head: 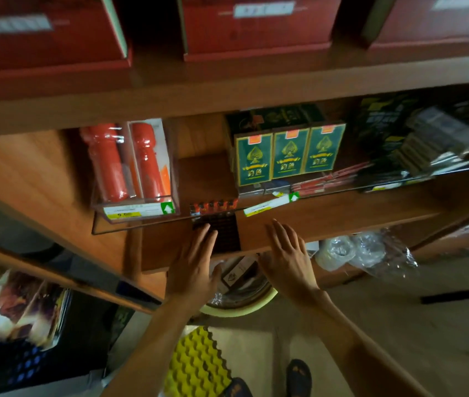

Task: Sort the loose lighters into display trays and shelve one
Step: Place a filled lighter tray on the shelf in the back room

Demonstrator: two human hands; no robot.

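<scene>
A dark display tray point(222, 230) with a row of red-topped lighters point(213, 206) sits on the wooden shelf point(328, 222), between a clear box and stacked card packs, its front end at the shelf's edge. My left hand point(196, 262) reaches up with straight fingers, fingertips touching the tray's front. My right hand point(287, 253) is spread flat beside it, fingers over the shelf's front edge, holding nothing.
A clear box of red cylinders point(130, 167) stands left of the tray. Green card packs point(287, 153) stand to its right. Red boxes point(256, 24) fill the shelf above. Below are a round bin point(242, 308), plastic bags point(365, 250) and yellow foam point(196, 365).
</scene>
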